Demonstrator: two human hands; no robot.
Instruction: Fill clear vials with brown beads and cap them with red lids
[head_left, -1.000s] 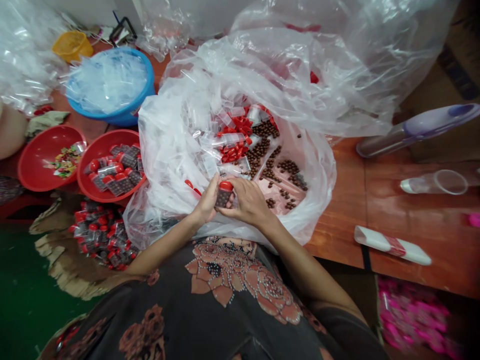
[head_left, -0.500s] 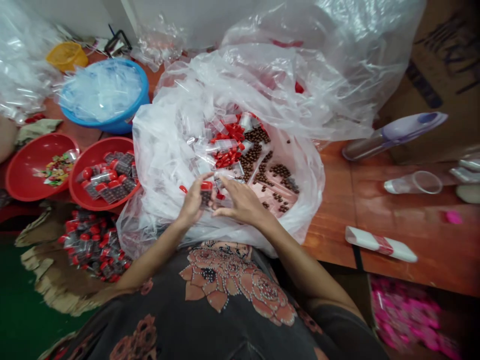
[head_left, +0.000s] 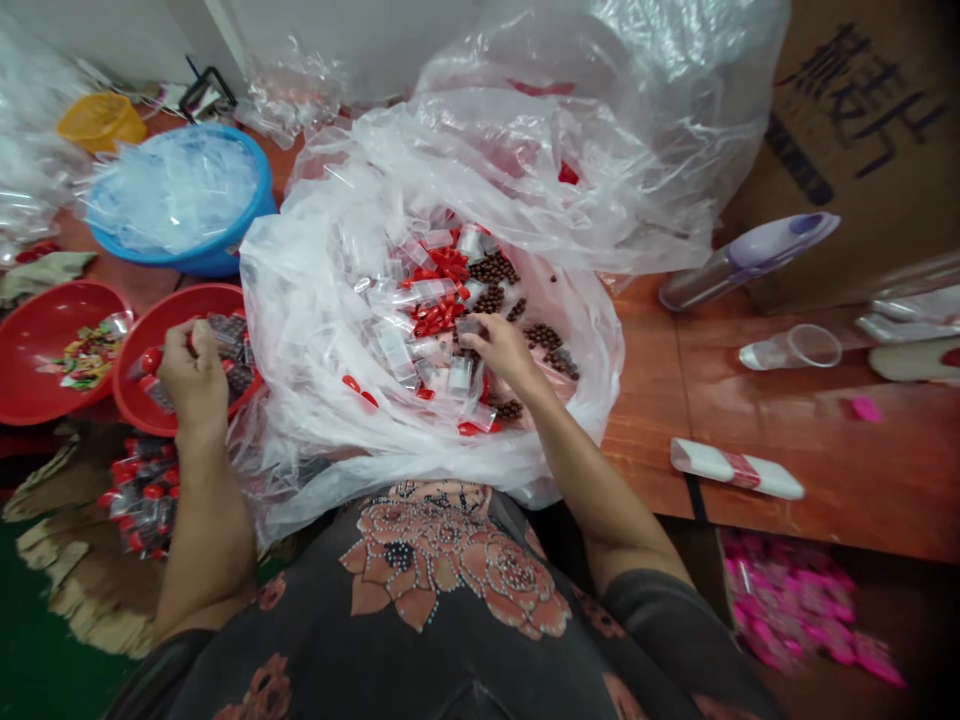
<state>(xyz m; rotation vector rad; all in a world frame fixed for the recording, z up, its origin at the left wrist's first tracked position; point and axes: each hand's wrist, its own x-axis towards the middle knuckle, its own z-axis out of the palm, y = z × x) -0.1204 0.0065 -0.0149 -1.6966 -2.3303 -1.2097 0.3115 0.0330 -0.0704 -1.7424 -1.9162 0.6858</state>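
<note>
My left hand (head_left: 195, 375) is closed in a fist over a red plastic bowl (head_left: 180, 298), among small clear packets of red-capped tubes filled with dark balls (head_left: 232, 345). Whatever the fist may hold is hidden. My right hand (head_left: 506, 350) reaches into a large clear plastic bag (head_left: 315, 300), its fingertips pinching a small clear packet (head_left: 469, 326). Inside the bag lie loose brown balls (head_left: 491, 270), red caps (head_left: 435, 315) and several empty clear tubes (head_left: 397, 345).
A blue basin of clear plastic (head_left: 251, 205) and a second red bowl of colourful wrappers (head_left: 52, 310) stand to the left. Bagged tubes (head_left: 142, 495) lie on cardboard below. A wooden table (head_left: 652, 440) holds a clear cup (head_left: 791, 347). Pink packets (head_left: 795, 610) lie at lower right.
My left hand has left the red-capped tube's spot at the bag and moved left over the red bowl, the tube no longer visible. My right hand moved farther into the bag. The view shifted.
</note>
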